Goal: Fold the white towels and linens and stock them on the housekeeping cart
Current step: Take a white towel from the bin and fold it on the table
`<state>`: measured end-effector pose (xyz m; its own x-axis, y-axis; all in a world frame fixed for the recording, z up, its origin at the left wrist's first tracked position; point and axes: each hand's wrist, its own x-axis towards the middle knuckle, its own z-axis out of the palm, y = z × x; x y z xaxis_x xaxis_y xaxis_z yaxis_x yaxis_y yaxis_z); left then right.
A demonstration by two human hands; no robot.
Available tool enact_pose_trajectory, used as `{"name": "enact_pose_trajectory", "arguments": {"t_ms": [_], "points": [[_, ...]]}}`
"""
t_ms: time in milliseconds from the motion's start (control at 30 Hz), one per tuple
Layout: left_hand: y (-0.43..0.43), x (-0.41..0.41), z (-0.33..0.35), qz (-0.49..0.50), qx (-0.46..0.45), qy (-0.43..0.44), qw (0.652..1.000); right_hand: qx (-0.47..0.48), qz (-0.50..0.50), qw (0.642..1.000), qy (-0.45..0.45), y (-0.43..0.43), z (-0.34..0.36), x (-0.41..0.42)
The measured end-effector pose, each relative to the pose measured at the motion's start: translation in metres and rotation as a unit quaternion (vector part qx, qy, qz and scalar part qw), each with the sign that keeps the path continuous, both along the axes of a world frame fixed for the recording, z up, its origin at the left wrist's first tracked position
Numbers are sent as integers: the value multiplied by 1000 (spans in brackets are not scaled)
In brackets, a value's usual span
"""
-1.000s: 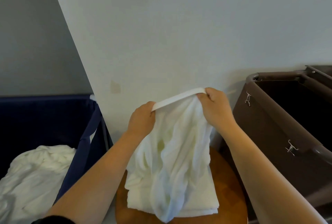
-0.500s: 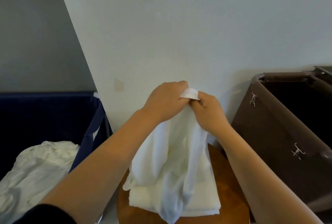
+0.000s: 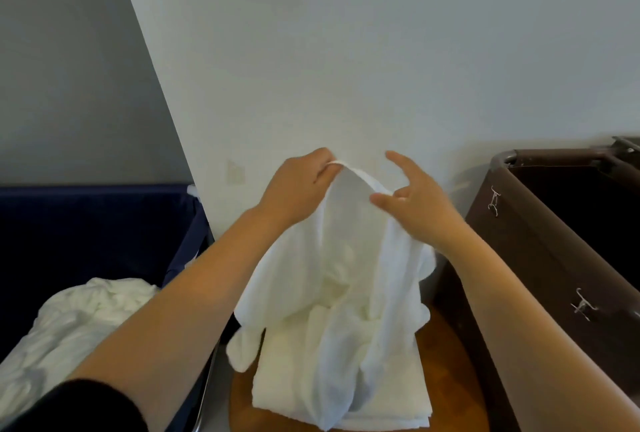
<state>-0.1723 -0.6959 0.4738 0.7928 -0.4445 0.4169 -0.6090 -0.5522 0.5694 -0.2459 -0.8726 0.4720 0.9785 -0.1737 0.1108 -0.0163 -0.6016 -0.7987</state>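
Head view only.
Towel (image 3: pixel 346 293): held up in front of wall (image 3: pixel 346 68), hem arched between both hands, rest hanging bunched down onto folded stack (image 3: pixel 405 400).
Stack: lying on round wooden table (image 3: pixel 450 372).
Left hand (image 3: pixel 298 185): pinching hem at its top left end, fingers curled round it.
Right hand (image 3: pixel 415 203): index and thumb spread wide, hem running up to base of thumb. Cannot tell whether curled lower fingers grip it.
Navy bin (image 3: pixel 104 223) at left, crumpled white linens (image 3: pixel 69 327) inside.
Brown cart (image 3: pixel 554 258) at right, just beside table, metal clips (image 3: pixel 493 201) on its side wall.
Black sleeve (image 3: pixel 86 407) on left arm, at bottom edge.
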Motion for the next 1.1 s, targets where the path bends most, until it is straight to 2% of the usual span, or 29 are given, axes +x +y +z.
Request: {"name": "enact_pose_trajectory", "arguments": {"t_ms": [67, 100, 233, 367, 433, 533, 700, 833, 933, 1067, 1100], "points": [[-13, -9, 18, -58, 78, -23, 995, -48, 44, 998, -10, 17, 1, 3], [-19, -13, 21, -76, 84, -28, 993, -65, 33, 997, -30, 25, 4, 5], [-22, -14, 9, -72, -40, 46, 996, -44, -35, 996, -75, 24, 14, 7], [-8, -4, -38, -28, 2, 116, 993, 3, -112, 986, -125, 11, 26, 6], [2, 4, -45, 17, -21, 134, 991, 21, -133, 982, -135, 5, 33, 9], [10, 15, -12, 66, -84, 99, 989, 39, -161, 974, -156, -1, 52, 15], [16, 21, 89, 56, -184, -2, 981, 27, -190, 950, -248, -6, 103, 33], [9, 22, 124, 31, -260, -3, 965, 24, -175, 950, -256, 3, 120, 43], [-3, 17, 118, 12, -215, 10, 976, -2, -140, 966, -216, 14, 106, 43], [-16, 8, 100, -86, -70, 38, 993, 35, 51, 987, -149, 34, 84, 30], [-17, 6, 96, -104, -43, 49, 992, 45, 72, 988, -132, 37, 79, 28]]}}
